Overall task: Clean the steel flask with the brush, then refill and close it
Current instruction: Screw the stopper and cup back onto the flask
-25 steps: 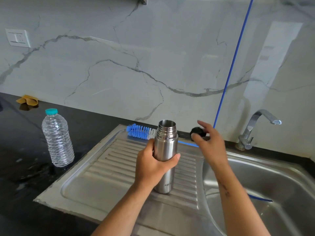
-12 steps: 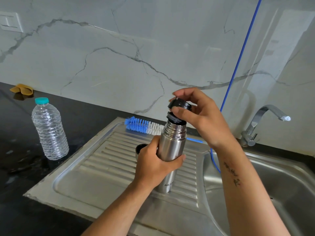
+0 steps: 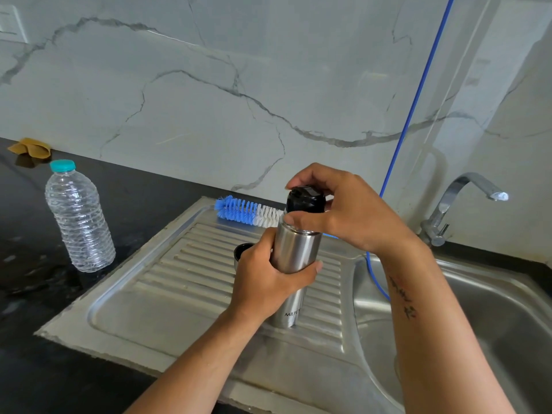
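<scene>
Far left on dark countertop (image 3: 35, 294): folded tan cloth (image 3: 30, 147) by the wall, then clear plastic bottle (image 3: 79, 218) w/ teal cap, upright, apparently empty.

Centre, on ribbed steel drainboard (image 3: 185, 264): blue-and-white bottle brush (image 3: 248, 210) lying flat at the back edge, untouched. Small dark-rimmed steel cup (image 3: 242, 252) just behind the left hand, mostly hidden.

Left hand (image 3: 268, 282) wrapped snugly round mid-body of steel flask (image 3: 294, 264), thumb across the front. Flask upright, base on the drainboard ridges. Right hand (image 3: 346, 213) above, fingertips pinched round black stopper (image 3: 306, 200) seated at the flask mouth, apparently mid-twist; threads hidden, so how far in: cannot tell.

Handling, as judgement: flask rigid, polished, prob. slippery if wet; likely heavy if refilled. Best held as now, full palm round the middle, base braced on the ridges vs. turning force. Stopper small, hard plastic; grip at the rim w/ fingertips.

Right: blue hose (image 3: 418, 100) dropping along the marble wall into sink basin (image 3: 493, 324); steel tap (image 3: 460, 198) at the far right.
</scene>
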The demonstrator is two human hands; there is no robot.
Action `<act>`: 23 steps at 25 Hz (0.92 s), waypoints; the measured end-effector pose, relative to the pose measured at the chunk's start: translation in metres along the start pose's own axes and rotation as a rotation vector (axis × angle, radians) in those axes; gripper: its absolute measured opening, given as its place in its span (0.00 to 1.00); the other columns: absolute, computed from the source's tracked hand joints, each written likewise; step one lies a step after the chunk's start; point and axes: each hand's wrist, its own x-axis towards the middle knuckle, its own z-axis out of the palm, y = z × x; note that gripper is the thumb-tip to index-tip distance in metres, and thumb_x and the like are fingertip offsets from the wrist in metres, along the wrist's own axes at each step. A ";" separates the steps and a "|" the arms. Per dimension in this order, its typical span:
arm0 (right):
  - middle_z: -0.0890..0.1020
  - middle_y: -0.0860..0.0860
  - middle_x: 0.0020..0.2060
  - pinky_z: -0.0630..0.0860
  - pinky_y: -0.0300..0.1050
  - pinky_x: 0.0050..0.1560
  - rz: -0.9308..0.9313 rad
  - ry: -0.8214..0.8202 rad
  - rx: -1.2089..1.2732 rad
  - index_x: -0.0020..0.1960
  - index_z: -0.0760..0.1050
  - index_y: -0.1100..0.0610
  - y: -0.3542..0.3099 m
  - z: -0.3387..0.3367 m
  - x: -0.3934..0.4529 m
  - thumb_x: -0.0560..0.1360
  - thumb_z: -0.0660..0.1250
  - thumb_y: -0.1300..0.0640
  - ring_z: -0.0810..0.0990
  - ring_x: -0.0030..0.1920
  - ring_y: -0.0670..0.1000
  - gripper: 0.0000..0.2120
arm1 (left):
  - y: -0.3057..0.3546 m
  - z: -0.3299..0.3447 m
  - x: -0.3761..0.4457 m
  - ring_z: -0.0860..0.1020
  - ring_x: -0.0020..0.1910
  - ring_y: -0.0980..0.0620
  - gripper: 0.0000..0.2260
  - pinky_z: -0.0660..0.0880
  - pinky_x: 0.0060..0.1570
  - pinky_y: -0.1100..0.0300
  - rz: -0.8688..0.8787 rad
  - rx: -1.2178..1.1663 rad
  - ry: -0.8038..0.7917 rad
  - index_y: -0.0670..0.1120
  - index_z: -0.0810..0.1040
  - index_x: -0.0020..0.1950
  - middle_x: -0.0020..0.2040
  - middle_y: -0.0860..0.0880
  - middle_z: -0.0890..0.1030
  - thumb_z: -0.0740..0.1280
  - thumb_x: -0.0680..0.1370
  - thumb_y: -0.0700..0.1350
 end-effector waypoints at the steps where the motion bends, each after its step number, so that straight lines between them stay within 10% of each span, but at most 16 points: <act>1: 0.84 0.42 0.48 0.82 0.45 0.54 -0.005 0.001 -0.048 0.58 0.79 0.45 -0.001 -0.001 -0.001 0.70 0.80 0.51 0.83 0.50 0.43 0.19 | 0.000 0.000 0.000 0.84 0.40 0.56 0.24 0.83 0.41 0.52 0.007 0.002 -0.001 0.55 0.78 0.53 0.42 0.56 0.84 0.80 0.63 0.61; 7: 0.86 0.43 0.50 0.82 0.48 0.59 0.053 -0.063 0.007 0.62 0.81 0.47 -0.004 -0.010 -0.004 0.71 0.80 0.55 0.84 0.52 0.43 0.21 | 0.002 -0.001 0.000 0.84 0.40 0.57 0.25 0.83 0.40 0.57 0.017 0.013 -0.007 0.54 0.78 0.54 0.41 0.56 0.84 0.81 0.63 0.61; 13: 0.81 0.42 0.40 0.71 0.37 0.37 0.117 0.119 -0.289 0.52 0.78 0.46 -0.014 0.004 -0.002 0.64 0.81 0.40 0.79 0.40 0.41 0.22 | -0.001 0.000 0.000 0.84 0.40 0.57 0.24 0.82 0.40 0.60 0.018 0.015 -0.028 0.53 0.79 0.55 0.41 0.57 0.84 0.82 0.64 0.57; 19: 0.86 0.49 0.53 0.81 0.47 0.59 0.024 -0.092 0.163 0.61 0.80 0.53 -0.001 -0.014 -0.008 0.69 0.80 0.64 0.85 0.54 0.48 0.22 | -0.003 -0.002 0.002 0.85 0.41 0.56 0.25 0.84 0.41 0.56 0.011 -0.048 -0.106 0.53 0.80 0.55 0.43 0.56 0.85 0.80 0.62 0.58; 23: 0.85 0.44 0.49 0.81 0.41 0.52 0.082 -0.038 -0.023 0.58 0.80 0.49 -0.005 -0.007 -0.005 0.68 0.82 0.51 0.84 0.49 0.43 0.21 | -0.004 -0.002 0.002 0.85 0.42 0.56 0.26 0.84 0.42 0.57 0.011 -0.067 -0.108 0.52 0.80 0.57 0.44 0.55 0.86 0.80 0.62 0.59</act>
